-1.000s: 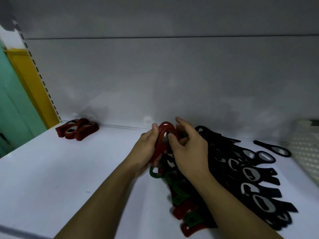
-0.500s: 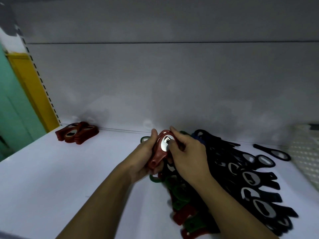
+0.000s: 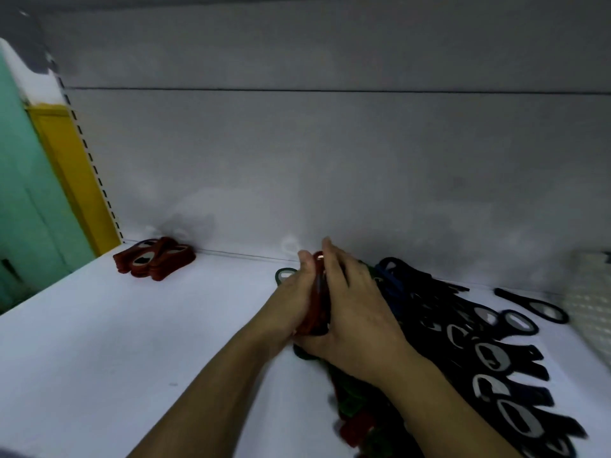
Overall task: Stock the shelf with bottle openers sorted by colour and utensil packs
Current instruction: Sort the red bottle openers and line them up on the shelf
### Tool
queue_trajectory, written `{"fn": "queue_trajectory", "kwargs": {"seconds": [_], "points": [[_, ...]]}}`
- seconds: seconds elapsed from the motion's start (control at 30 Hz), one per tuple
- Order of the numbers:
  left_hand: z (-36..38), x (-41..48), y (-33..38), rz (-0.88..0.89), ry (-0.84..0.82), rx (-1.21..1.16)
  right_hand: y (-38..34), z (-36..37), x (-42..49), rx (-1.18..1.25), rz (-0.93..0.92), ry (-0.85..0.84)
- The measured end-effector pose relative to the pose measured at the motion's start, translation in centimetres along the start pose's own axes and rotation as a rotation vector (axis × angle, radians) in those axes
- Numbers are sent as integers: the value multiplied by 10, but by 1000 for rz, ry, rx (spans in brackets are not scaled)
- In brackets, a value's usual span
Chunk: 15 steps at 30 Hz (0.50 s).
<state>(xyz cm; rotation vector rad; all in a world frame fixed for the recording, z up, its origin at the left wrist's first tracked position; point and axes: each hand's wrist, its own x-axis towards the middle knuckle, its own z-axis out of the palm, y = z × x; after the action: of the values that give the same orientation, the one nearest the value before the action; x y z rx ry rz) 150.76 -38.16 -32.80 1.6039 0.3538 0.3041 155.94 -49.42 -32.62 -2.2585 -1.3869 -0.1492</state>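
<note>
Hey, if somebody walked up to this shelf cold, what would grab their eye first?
The left hand and right hand come together over the middle of the shelf, clasping a bunch of red bottle openers between them. Just to their right sprawls a big fan of black bottle openers. A small red stack sits alone at the back left.

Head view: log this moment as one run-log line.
phase: sorting | left hand: holds red opener | right hand: holds same opener | red stack: back-left of shelf | black openers: fanned at right
</note>
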Motion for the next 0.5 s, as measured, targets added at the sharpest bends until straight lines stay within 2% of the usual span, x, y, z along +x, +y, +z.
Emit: {"fn": "queue_trajectory", "kwargs": {"seconds": [0.13, 0.37, 0.43, 0.5], "points": [[6, -3, -2, 48, -69, 25, -1, 0, 0, 25, -7, 32], [4, -5, 2, 19, -53, 8, 4, -4, 0, 142, -69, -7], [6, -6, 3, 9, -39, 3, 4, -3, 0, 124, -62, -22], [7, -8, 3, 6, -43, 62, 6, 2, 1, 78, -60, 31]]}}
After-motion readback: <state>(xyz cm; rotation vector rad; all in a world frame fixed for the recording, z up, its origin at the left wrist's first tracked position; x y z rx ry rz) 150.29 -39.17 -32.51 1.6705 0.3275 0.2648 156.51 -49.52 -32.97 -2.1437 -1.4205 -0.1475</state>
